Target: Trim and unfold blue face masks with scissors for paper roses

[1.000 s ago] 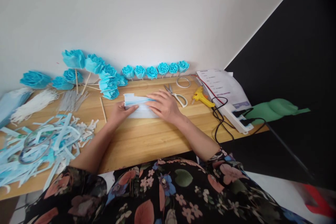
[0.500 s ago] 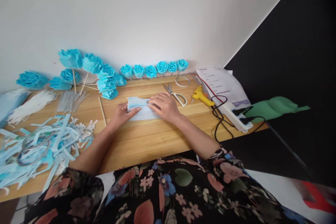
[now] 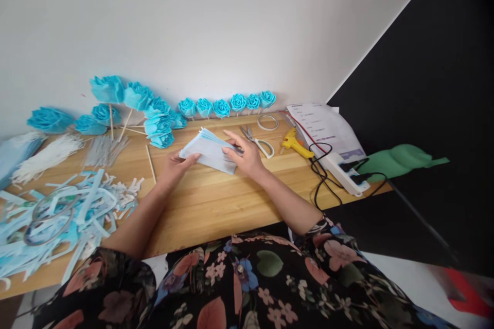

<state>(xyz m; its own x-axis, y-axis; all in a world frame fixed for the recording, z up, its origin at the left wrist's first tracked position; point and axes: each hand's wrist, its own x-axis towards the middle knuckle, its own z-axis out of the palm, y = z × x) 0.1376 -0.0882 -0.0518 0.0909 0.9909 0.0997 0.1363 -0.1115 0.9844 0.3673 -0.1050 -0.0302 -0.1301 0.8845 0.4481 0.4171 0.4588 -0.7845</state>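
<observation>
A stack of light blue sheets (image 3: 210, 151) is held tilted above the wooden table between both hands, its layered edges showing along the top. My left hand (image 3: 176, 167) pinches the stack's left end, thumb on the front face. My right hand (image 3: 247, 157) grips the right end with the thumb in front, its index finger stretched along the upper edge. Scissors (image 3: 262, 145) with pale handles lie just beyond my right hand. A thin wooden stick (image 3: 151, 164) rests on the table left of my left hand.
Blue paper flowers (image 3: 222, 108) line the wall. Cut strips (image 3: 85, 205), white cords (image 3: 50, 157) and clear sticks (image 3: 104, 150) lie left. At right are a tape roll (image 3: 267, 122), yellow glue gun (image 3: 295, 143), power strip (image 3: 347, 176), papers (image 3: 328, 128) and a green item (image 3: 405, 159).
The stack has been tilted up and turned, its face now toward the camera, where before it lay lower and flatter. The right fingers have shifted along its edge.
</observation>
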